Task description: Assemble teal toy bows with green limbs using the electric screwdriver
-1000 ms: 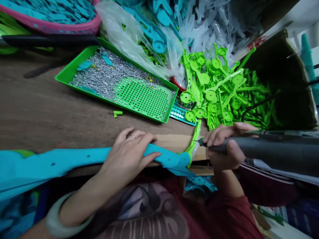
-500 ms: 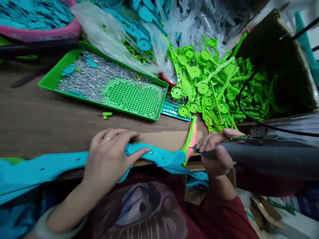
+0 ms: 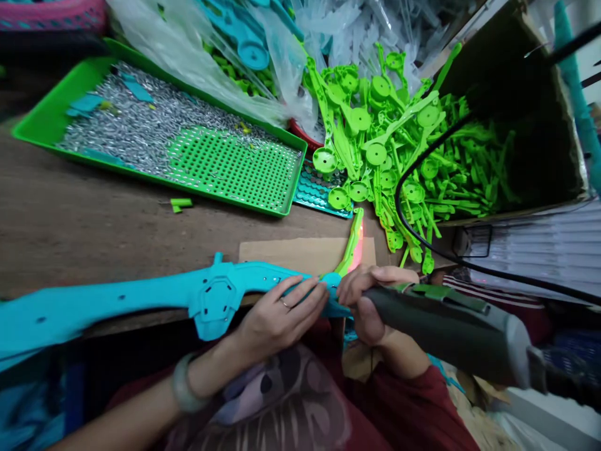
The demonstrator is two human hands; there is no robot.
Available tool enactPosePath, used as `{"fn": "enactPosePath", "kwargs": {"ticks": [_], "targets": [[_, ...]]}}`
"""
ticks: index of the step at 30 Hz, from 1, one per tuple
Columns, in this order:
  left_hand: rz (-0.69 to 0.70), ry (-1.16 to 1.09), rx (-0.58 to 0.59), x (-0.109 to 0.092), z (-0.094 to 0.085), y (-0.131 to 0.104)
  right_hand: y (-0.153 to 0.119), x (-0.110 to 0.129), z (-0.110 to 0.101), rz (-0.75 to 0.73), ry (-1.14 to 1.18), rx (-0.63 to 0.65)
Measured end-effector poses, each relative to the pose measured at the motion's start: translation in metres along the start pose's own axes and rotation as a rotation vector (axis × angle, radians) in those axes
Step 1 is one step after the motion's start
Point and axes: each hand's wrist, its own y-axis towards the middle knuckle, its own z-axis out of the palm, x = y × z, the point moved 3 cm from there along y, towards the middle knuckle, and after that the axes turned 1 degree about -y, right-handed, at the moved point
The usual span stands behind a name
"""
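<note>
A long blue plastic piece [image 3: 154, 293] lies along the table's near edge, a hexagonal part at its middle. At its right end a curved green piece [image 3: 351, 250] with a pinkish glow points away over flat cardboard [image 3: 291, 250]. My left hand [image 3: 282, 310] rests on the blue piece's right part, fingers together over its top and pressing on it. Just right of it, my right hand [image 3: 370, 300] is wrapped round the front of a dark cylindrical power tool [image 3: 441, 326]. The tool's tip is hidden behind the fingers, near the blue piece's end.
A green tray [image 3: 225, 200] of small metal screws stands at the left, with small green bits [image 3: 181, 204] before it. Green parts [image 3: 375, 153] spill from a cardboard box [image 3: 539, 113] at the right. A black cable [image 3: 399, 207] hangs across them. Plastic bags [image 3: 188, 62] lie behind.
My left hand has moved right along the blue piece, uncovering its hexagonal part. My right hand and the tool have shifted left, and the tool is tilted more. The view has shifted.
</note>
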Motion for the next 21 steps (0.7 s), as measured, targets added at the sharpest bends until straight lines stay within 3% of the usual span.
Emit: {"fn": "enactPosePath", "kwargs": {"ticks": [2, 8, 14, 16, 19, 21], "targets": [[0.030, -0.027, -0.034, 0.006, 0.001, -0.003, 0.005, -0.001, 0.005, -0.054, 0.027, 0.020], [0.041, -0.042, -0.039, 0.008, -0.007, 0.002, 0.015, -0.006, 0.006, -0.012, 0.187, 0.241], [0.008, -0.017, 0.000, 0.011, -0.004, -0.002, 0.041, -0.011, 0.001, 0.114, 0.325, 0.501], [-0.008, -0.011, 0.044, 0.013, -0.004, -0.005, 0.062, -0.009, -0.004, 0.080, 0.337, 0.409], [-0.014, -0.037, 0.091, 0.012, -0.008, -0.012, 0.087, -0.013, -0.012, 0.075, 0.204, 0.024], [-0.035, -0.073, 0.098, 0.008, -0.014, -0.020, 0.093, -0.025, -0.014, 0.230, 0.022, -0.087]]}}
